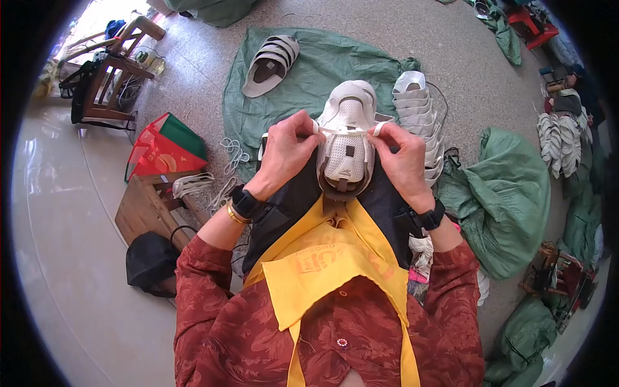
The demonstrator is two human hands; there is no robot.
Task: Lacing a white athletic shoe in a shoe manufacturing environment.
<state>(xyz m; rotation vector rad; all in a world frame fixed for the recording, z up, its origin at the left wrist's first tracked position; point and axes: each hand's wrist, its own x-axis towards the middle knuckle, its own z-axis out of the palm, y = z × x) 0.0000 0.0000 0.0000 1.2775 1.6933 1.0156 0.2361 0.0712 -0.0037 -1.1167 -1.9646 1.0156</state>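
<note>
A white perforated shoe upper (350, 106) with a grey-brown collar rests at my knees, its collar end toward me. Across its middle runs a white shoelace (345, 131). My left hand (288, 147) is closed in a pinch on the lace at the upper's left side. On the right side, my right hand (405, 160) pinches the lace's other end between thumb and finger. Both hands are about level, either side of the upper. A row of nested white shoe uppers (416, 109) stands just beyond my right hand.
Another pale shoe upper (274, 64) lies on a green sheet (348, 55) ahead. Loose white laces (233, 155), a red and green bag (167, 147) and a wooden stool (145, 203) are at the left. Green sacks (509, 200) and more white uppers (560, 142) lie to the right.
</note>
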